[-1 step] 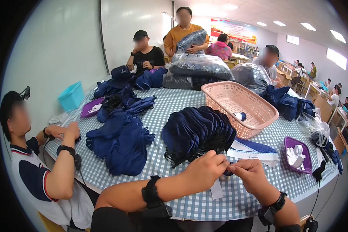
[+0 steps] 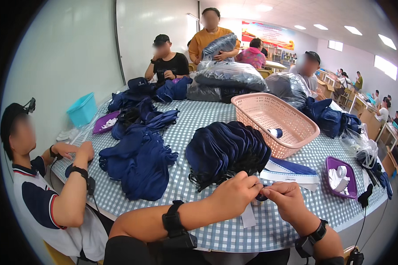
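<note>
My left hand [image 2: 236, 193] and my right hand [image 2: 288, 199] meet over the near edge of the blue checked table [image 2: 194, 119]. Together they pinch a small dark fabric piece [image 2: 261, 197]. A white paper tag [image 2: 248, 217] hangs just below it. Right behind my hands lies a fanned pile of navy fabric pieces [image 2: 227, 152] with black cords. A flat white and blue packet [image 2: 292, 173] lies to its right. Both wrists wear black bands.
A pink basket [image 2: 274, 118] holds a small spool. Purple trays sit at the right [image 2: 342, 176] and far left [image 2: 105, 123]. A second navy pile [image 2: 139, 164] lies before a seated person [image 2: 40, 194] on my left. Also in view are a teal bin [image 2: 82, 109], bagged goods [image 2: 230, 76] and other workers.
</note>
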### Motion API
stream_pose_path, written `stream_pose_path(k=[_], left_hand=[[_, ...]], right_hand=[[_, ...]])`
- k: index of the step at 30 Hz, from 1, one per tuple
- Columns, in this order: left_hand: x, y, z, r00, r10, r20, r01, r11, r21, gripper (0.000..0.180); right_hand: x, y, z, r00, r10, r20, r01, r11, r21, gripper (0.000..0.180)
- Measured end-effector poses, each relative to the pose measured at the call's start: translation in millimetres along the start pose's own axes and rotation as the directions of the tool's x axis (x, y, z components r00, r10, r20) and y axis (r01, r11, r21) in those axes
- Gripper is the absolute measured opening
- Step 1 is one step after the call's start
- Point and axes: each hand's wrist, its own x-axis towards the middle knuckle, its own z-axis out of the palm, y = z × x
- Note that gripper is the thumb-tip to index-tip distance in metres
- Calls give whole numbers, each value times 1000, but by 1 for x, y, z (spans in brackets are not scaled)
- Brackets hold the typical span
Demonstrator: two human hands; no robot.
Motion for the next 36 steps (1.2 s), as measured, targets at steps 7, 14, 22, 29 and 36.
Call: stream_pose_path(k=[7,14,22,29,36], left_hand=[[3,-2,1,1000,6,-16,-7,999,-54,31],[2,1,7,999,6,-43,-7,1000,-25,31],[2,8,7,993,103,-61,-92,983,160,28],[6,12,-2,987,155,-51,-142,970,198,32],[5,13,-7,992,109,-60,-91,963,254,24]], right_hand=[[-1,6,4,996,10,-88,5,986,167,14],[-3,10,12,985,-25,-170,57,981,183,14],[-2,6,15,975,-31,-218,82,969,232,12],[3,-1,10,914,-347,-210,263,901,-345,7],[10,-18,8,547,-740,391,414,-166,-895,7]])
